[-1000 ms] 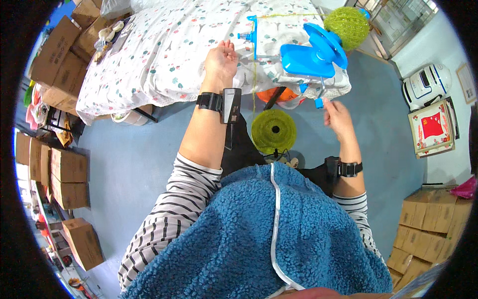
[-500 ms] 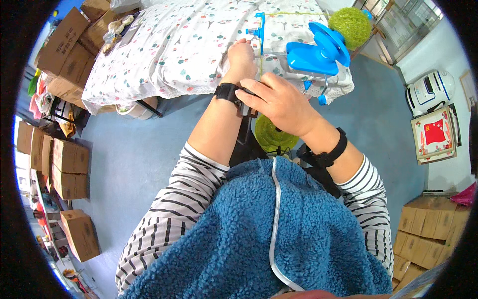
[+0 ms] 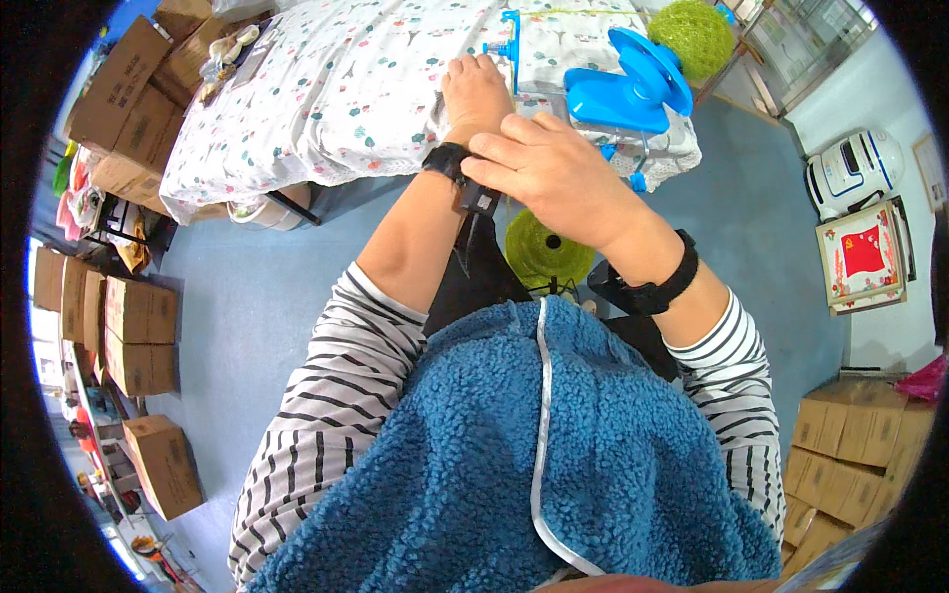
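Note:
My left arm reaches forward, its hand [image 3: 476,94] back-up at the table's near edge with the fingers curled in. Around its wrist sits a black strap [image 3: 445,160] with a small dark box-shaped device [image 3: 480,198]. Crossing over that forearm, my right hand [image 3: 563,178] has its fingers closed over the strap and device; its thumb is hidden. My right wrist also wears a black strapped device [image 3: 647,287]. Just beyond my hands stands a blue yarn winder [image 3: 621,99] clamped to the table, alongside its blue upright guide [image 3: 513,49]. Yellow-green yarn [image 3: 692,40] is wound at its far side.
A patterned white cloth covers the table [image 3: 326,89]. A yellow-green yarn cone [image 3: 544,252] stands low by my legs. Cardboard boxes are stacked at left [image 3: 143,321] and at lower right [image 3: 850,435]. A white appliance [image 3: 855,173] and framed pictures [image 3: 862,259] stand along the right wall.
My left hand has turned from thumb side up to back up and moved slightly forward. My right hand has shifted a little, staying at the left wrist. The winder looks unchanged.

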`<action>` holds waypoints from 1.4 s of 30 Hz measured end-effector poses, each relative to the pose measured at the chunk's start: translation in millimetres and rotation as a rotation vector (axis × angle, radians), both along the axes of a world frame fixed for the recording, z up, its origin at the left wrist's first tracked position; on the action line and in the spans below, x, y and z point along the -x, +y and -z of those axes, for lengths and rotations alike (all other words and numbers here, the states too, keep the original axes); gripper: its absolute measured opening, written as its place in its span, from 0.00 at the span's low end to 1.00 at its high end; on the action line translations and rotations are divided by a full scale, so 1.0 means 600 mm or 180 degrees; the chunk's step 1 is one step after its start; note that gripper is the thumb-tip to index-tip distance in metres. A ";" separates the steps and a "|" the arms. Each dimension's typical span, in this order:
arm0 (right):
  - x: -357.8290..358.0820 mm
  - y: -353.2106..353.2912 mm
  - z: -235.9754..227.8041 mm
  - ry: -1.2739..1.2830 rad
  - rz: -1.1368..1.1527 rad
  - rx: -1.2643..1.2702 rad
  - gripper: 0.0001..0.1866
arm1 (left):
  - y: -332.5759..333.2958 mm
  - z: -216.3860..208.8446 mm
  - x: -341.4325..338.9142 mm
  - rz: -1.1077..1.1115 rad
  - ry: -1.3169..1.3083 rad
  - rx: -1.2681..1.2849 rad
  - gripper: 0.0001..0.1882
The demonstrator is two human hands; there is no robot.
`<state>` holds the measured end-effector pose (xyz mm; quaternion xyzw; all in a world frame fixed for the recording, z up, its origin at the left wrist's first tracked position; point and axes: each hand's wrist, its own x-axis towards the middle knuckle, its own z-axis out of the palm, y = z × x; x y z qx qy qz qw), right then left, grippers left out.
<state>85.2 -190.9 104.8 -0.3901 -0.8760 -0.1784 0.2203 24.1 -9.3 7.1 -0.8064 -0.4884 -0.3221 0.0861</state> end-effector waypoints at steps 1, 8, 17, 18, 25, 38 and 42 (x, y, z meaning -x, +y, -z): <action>0.002 -0.001 0.001 0.0044 -0.0009 -0.0016 0.18 | -0.001 -0.002 0.007 0.0036 0.0003 0.0115 0.12; -0.083 -0.039 0.050 0.1733 0.0833 0.0450 0.23 | -0.066 -0.031 0.057 0.0716 -0.0508 0.1004 0.08; -0.228 -0.082 0.209 0.5218 0.2955 0.0958 0.26 | -0.096 -0.034 -0.052 0.2312 -0.0429 0.0129 0.41; -0.226 -0.083 0.216 0.5505 0.2894 0.1353 0.28 | -0.091 -0.035 -0.062 0.2234 -0.0391 0.0265 0.44; -0.227 -0.078 0.244 0.7213 0.1054 0.3072 0.20 | -0.063 -0.042 -0.105 0.1755 0.0145 0.1097 0.63; -0.267 -0.091 0.197 0.7395 0.0804 0.1743 0.18 | -0.068 -0.031 -0.112 0.1605 -0.0146 0.0745 0.60; -0.248 -0.084 0.145 0.7290 0.0205 0.1835 0.19 | -0.071 -0.032 -0.109 0.1586 -0.0157 0.0808 0.59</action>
